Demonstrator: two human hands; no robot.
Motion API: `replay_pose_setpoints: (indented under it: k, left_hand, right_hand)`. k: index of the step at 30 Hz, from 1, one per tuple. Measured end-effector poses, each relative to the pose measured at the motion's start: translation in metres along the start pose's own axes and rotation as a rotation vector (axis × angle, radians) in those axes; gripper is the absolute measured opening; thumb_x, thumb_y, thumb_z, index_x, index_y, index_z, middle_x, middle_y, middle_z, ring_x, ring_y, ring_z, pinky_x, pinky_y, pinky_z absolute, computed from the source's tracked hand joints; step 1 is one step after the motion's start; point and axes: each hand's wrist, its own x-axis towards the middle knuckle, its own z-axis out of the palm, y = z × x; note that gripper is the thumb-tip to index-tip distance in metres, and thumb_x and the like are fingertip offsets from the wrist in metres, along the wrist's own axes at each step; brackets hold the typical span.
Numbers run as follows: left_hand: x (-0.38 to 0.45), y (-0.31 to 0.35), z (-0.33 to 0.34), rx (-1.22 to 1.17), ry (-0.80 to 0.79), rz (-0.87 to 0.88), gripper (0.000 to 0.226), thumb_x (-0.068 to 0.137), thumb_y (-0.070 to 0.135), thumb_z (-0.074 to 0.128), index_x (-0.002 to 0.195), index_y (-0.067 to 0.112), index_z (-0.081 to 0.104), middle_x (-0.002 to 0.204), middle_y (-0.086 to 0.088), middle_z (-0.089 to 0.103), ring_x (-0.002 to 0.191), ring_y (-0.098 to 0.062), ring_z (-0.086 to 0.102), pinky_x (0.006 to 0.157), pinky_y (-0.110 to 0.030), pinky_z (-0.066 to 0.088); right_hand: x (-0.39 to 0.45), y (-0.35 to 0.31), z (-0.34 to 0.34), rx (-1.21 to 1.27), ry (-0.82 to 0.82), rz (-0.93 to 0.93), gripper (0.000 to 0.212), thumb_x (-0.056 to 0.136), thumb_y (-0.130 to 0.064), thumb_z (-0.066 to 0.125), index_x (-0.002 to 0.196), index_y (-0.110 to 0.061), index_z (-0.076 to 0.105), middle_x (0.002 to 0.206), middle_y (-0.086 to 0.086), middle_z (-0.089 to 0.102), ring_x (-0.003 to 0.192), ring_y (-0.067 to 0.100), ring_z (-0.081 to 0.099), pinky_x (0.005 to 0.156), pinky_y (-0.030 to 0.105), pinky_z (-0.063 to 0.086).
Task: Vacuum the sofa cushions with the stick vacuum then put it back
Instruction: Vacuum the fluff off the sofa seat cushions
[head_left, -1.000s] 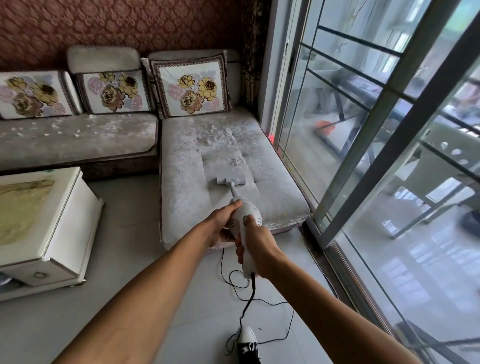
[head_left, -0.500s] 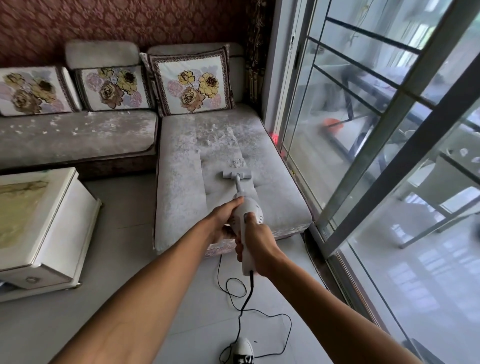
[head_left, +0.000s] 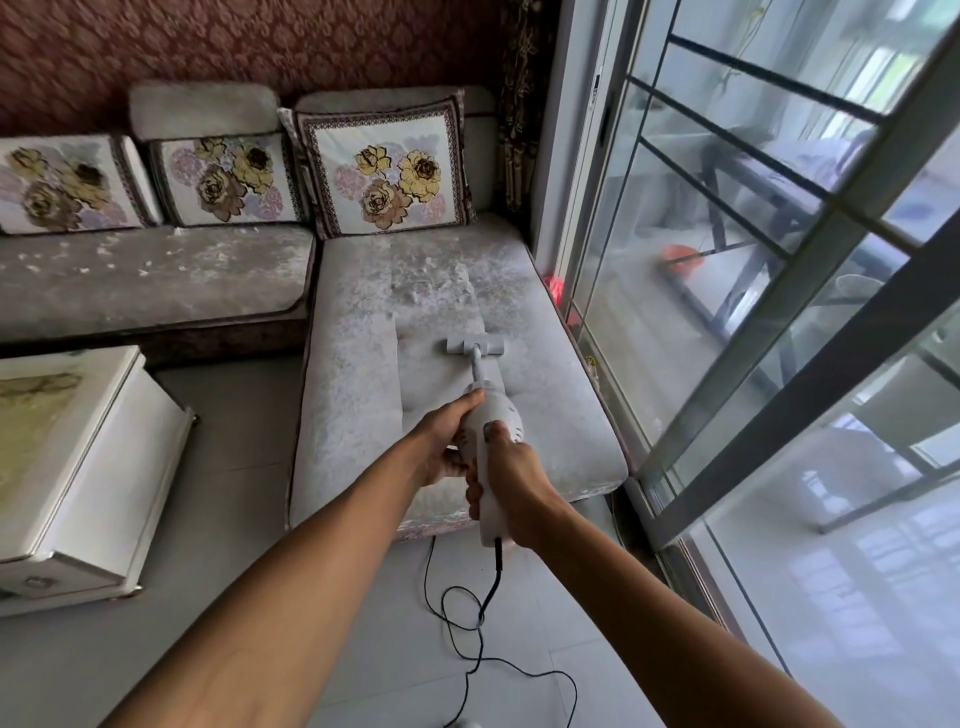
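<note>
A white stick vacuum (head_left: 493, 415) points away from me over the grey chaise cushion (head_left: 353, 395). Its flat grey nozzle (head_left: 474, 345) rests on the cushion's middle, at the far end of a cleaner strip. White debris (head_left: 436, 280) lies just beyond the nozzle, and more is scattered on the left seat cushion (head_left: 145, 270). My left hand (head_left: 441, 441) grips the left side of the vacuum's round body. My right hand (head_left: 511, 480) is wrapped around its long handle. A black cord (head_left: 467, 613) trails from the handle's end to the floor.
Three flowered pillows (head_left: 387, 166) lean on the sofa back. A white low table (head_left: 78, 467) stands at the left on the tiled floor (head_left: 234, 415). A sliding glass door (head_left: 779, 312) with a metal frame runs along the right, close to the chaise's edge.
The nozzle has slid farther up the chaise cushion toward the debris, and both hands have followed forward with the vacuum. The shoe at the bottom has dropped almost out of view.
</note>
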Motion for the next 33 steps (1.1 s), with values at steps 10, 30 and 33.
replay_pose_setpoints:
  k: [10, 30, 33]
  left_hand:
    - [0.014, 0.022, 0.008, -0.016, -0.007, -0.004, 0.058, 0.089, 0.058, 0.061, 0.12, 0.01, 0.063, 0.09, -0.007, 0.06, 0.082, -0.023, 0.06, 0.064, -0.034, 0.052]
    - [0.097, 0.084, -0.039, 0.043, -0.08, 0.004, 0.062, 0.087, 0.06, 0.063, 0.125, 0.01, 0.064, 0.112, -0.015, 0.067, 0.1, -0.03, 0.064, 0.087, -0.045, 0.057]
    - [0.113, 0.097, -0.046, 0.051, -0.096, 0.004, 0.063, 0.087, 0.06, 0.063, 0.125, 0.011, 0.064, 0.112, -0.014, 0.067, 0.103, -0.031, 0.064, 0.092, -0.048, 0.056]
  right_hand:
    - [0.021, -0.026, -0.007, 0.034, -0.027, 0.028, 0.056, 0.104, -0.041, 0.036, 0.122, 0.008, 0.056, 0.064, 0.012, 0.051, 0.039, 0.018, 0.05, 0.04, 0.022, 0.045]
    - [0.078, -0.084, 0.043, 0.018, 0.007, 0.065, 0.051, 0.104, -0.041, 0.034, 0.114, 0.005, 0.055, 0.064, 0.012, 0.049, 0.045, 0.019, 0.048, 0.043, 0.022, 0.043]
    - [0.092, -0.095, 0.051, 0.019, 0.005, 0.096, 0.05, 0.104, -0.043, 0.034, 0.106, 0.003, 0.054, 0.064, 0.012, 0.048, 0.047, 0.019, 0.047, 0.043, 0.023, 0.042]
